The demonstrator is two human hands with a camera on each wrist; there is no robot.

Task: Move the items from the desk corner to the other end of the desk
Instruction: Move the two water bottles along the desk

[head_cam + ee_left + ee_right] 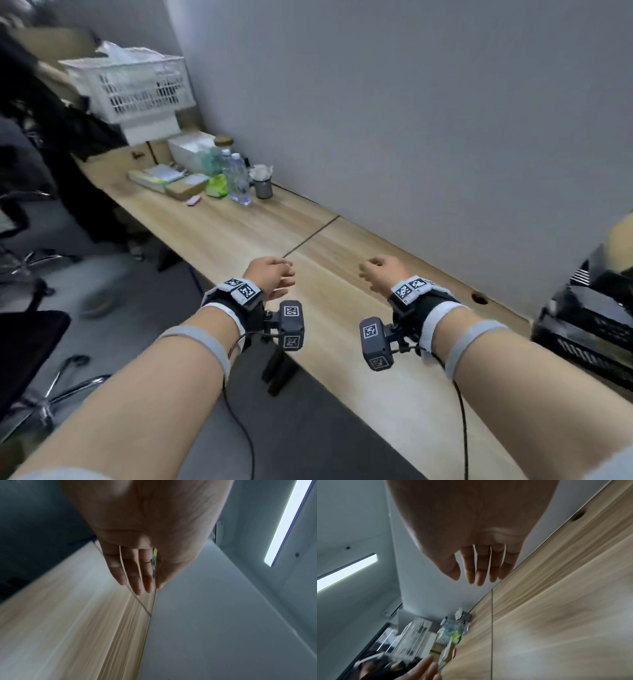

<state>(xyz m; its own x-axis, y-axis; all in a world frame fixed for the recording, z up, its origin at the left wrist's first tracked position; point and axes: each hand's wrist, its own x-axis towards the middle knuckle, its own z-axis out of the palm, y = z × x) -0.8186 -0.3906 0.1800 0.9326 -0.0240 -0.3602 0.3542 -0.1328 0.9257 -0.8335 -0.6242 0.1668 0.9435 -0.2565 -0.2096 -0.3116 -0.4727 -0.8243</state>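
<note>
Sitting in a cluster at the far corner of the counter [239, 236], toward eleven o'clock from you and against the grey wall [411, 120], are the items to move: two clear water bottles [238, 178], a grey cup [263, 187] stuffed with crumpled white paper just to their right, a green packet [217, 186] at their left, a flat cardboard box [185, 187], a stack of books and papers [156, 176], and a small pink-and-white object [193, 201] lying nearest you. Behind them sits a white box [188, 150], and at ten o'clock a white slatted basket [133, 85] rests on another white box.

Your hands hover over the near stretch of the counter, well apart from that cluster and from each other. Your left hand [274, 277] is empty, fingers loosely extended and close together. Your right hand [380, 274] is also empty, fingers relaxed and slightly spread, touching nothing.

At three o'clock, black equipment [589, 318] stands on the near end of the counter. Office chairs [30, 240] are at nine o'clock.
</note>
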